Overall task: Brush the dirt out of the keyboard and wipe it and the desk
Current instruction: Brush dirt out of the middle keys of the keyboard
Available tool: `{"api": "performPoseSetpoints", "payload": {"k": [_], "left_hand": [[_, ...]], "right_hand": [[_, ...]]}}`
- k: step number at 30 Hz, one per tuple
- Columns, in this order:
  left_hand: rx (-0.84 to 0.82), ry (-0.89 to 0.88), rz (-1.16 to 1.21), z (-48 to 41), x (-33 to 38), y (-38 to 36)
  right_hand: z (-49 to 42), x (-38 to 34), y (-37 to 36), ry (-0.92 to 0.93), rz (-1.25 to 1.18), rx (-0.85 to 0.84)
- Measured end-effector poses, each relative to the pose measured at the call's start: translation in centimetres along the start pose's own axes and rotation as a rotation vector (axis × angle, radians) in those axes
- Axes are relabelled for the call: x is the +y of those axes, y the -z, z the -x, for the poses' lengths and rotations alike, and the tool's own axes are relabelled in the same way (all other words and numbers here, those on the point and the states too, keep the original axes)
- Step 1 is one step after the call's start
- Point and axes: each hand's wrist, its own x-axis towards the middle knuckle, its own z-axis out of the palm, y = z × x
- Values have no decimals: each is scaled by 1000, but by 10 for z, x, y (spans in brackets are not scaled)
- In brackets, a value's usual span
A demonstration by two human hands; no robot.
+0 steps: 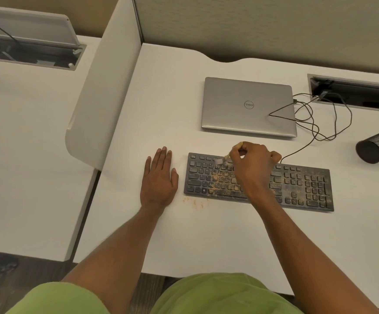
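we look down on a white desk point(206, 234) in a cubicle, with a beige wall behind it and a curved white divider point(107, 98) far out past the left hand, closing it off from the next desk. the left hand point(159, 180) lies flat on the desk, palm down, fingers straight and together, gripping nothing. just right of its wrist we see a scatter of orange-brown crumbs point(195, 202) on the desk, along the near edge of the keyboard point(301, 186). the black keyboard sits just beside the left hand, apart from it, and runs on under the right hand and well beyond it; orange-brown dirt speckles most of its keys. the right hand point(254, 164) hovers over the keyboard's far middle rows, fingers curled around the pale handle of a small brush point(223, 158), whose bristles point left and down onto the upper keys. beyond the right hand rests a closed silver laptop point(248, 105). right of it, a dark cable point(333, 118) loops across the desk toward an open hatch point(353, 91). far to the right of the right hand, a black mesh cup point(378, 146) lies on its side.
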Motion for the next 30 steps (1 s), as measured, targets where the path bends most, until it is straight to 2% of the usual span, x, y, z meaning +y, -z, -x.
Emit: {"api": "performPoseSetpoints", "payload": {"k": [4,8,12,14,18,23,27,30], "left_hand": [[-4,1,0,0,0,0],[4,0,1,0,0,0],[0,1,-13,1,-1,-1],[-7,3,-13,1,0,-1],[-6,4,-12,0,0,-1],[-7,0,-10,0,0,-1],[1,-3,-8,0,0,-1],[3,-4,-12,0,0,-1]], "right_hand": [[1,2,9,-28,107,81],[2,-14,13,-17,-98,62],[-2,-23,4,-52,-188,-53],[-3,-18,1,-74,-161,-61],[-3,-8,8,-66,-12,50],[3,-14,12,-3,-133,69],[3,-9,2,-32,-105,12],[3,-7,2,-48,-105,31]]}}
